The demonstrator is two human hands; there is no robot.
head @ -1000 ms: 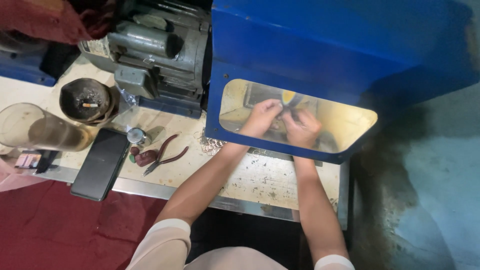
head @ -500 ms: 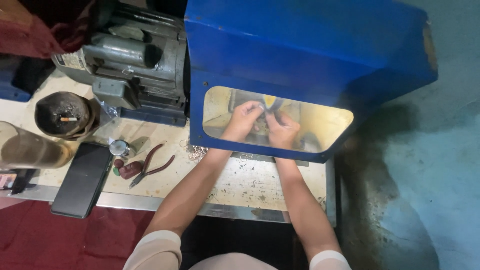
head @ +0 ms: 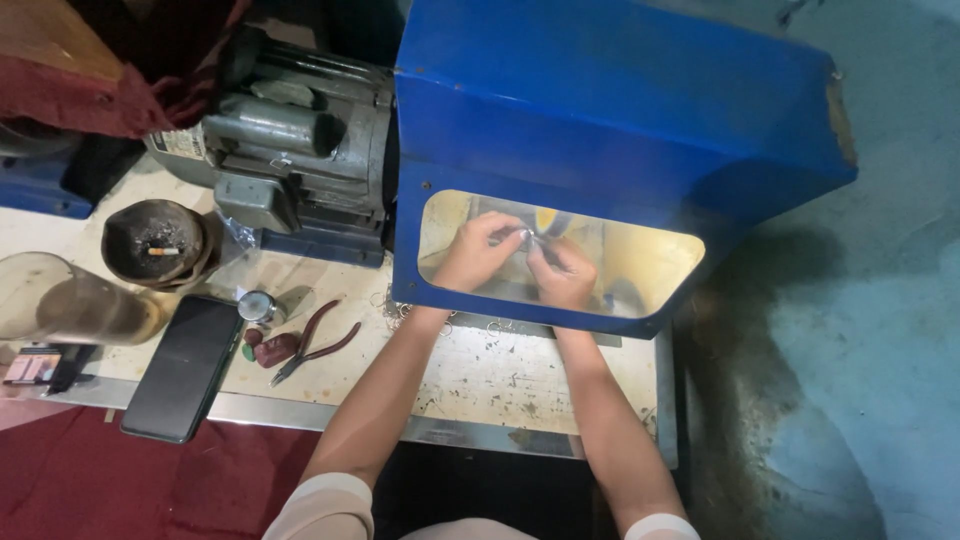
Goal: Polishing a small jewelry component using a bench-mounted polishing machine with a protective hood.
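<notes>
A small workshop: grimy electric motor (head: 290, 150), blue machine hood (head: 600, 120), pliers (head: 315, 342) (on a scarred bench (head: 500, 370)).

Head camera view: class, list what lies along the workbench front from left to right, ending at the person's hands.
Black phone → small metal tin → red-handled pliers → left hand → right hand, both hands inside the blue hood.

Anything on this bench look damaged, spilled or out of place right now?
The blue hood is chipped and rusted along its right edge. Dark specks litter the bench top below both hands, and a cigarette lies in the bowl beside the motor.
</notes>
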